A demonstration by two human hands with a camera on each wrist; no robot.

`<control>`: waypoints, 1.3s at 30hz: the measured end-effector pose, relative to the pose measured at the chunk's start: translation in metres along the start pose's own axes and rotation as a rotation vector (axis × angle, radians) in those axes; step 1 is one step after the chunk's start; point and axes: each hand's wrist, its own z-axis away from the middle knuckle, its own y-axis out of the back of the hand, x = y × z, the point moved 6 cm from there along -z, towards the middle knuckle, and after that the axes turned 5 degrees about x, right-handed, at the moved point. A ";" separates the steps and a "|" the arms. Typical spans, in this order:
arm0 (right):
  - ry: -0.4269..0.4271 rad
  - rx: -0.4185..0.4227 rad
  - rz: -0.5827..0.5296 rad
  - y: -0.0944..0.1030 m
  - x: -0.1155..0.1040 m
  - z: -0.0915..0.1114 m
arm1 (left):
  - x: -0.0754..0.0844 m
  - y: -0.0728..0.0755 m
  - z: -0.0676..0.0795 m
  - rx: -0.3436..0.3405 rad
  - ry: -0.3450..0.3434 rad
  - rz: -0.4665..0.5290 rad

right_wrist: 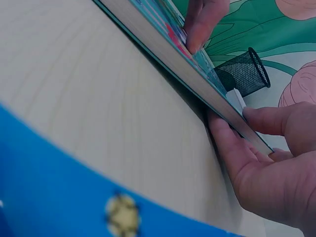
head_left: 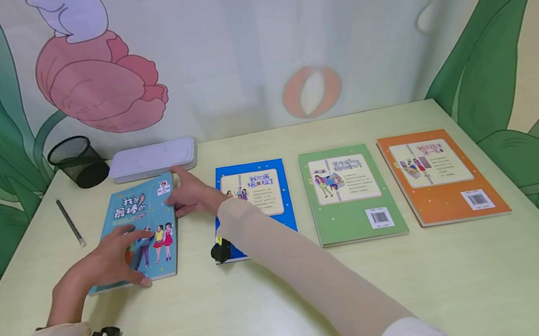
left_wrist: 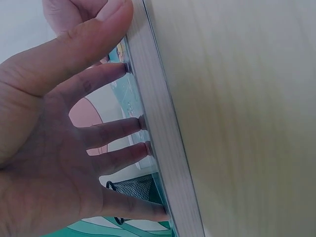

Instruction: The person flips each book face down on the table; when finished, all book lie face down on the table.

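A light-blue paperback book (head_left: 142, 197) with cartoon children on its cover lies at the left of the table. Across its lower part, my left hand (head_left: 108, 255) spreads its fingers, the fingertips touching the cover; the left wrist view shows the thumb near the book's page edge (left_wrist: 163, 118). At the upper right corner my right hand (head_left: 195, 192) pinches the book. In the right wrist view its thumb is on top and fingers are underneath, and that side of the book is slightly raised off the table. My right forearm crosses over a dark-blue book (head_left: 278, 190), partly hiding it.
A green book (head_left: 357, 221) and an orange book (head_left: 439, 203) lie in a row to the right. Behind the light-blue book are a lavender case (head_left: 154, 158) and a tilted black mesh pen holder (head_left: 79, 163). A pen (head_left: 69, 222) lies at left.
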 end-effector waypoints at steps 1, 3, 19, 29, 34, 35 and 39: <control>0.000 -0.007 0.007 0.000 0.000 0.000 | 0.000 0.000 0.000 0.000 0.001 -0.001; -0.001 -0.013 0.015 0.000 0.000 0.000 | 0.000 0.000 0.001 0.002 0.001 -0.003; 0.028 0.024 -0.012 0.004 -0.001 0.006 | -0.003 0.002 0.003 0.001 -0.072 0.069; 0.035 0.043 -0.127 0.010 -0.007 0.012 | 0.000 0.004 0.007 -0.006 -0.091 0.100; 0.049 0.069 -0.148 0.015 -0.015 0.015 | 0.003 0.009 0.006 0.018 -0.091 0.078; 0.051 0.075 -0.147 0.017 -0.016 0.016 | 0.004 0.010 0.005 0.023 -0.096 0.077; 0.052 0.086 -0.168 0.022 -0.022 0.019 | 0.008 0.013 0.004 0.035 -0.104 0.072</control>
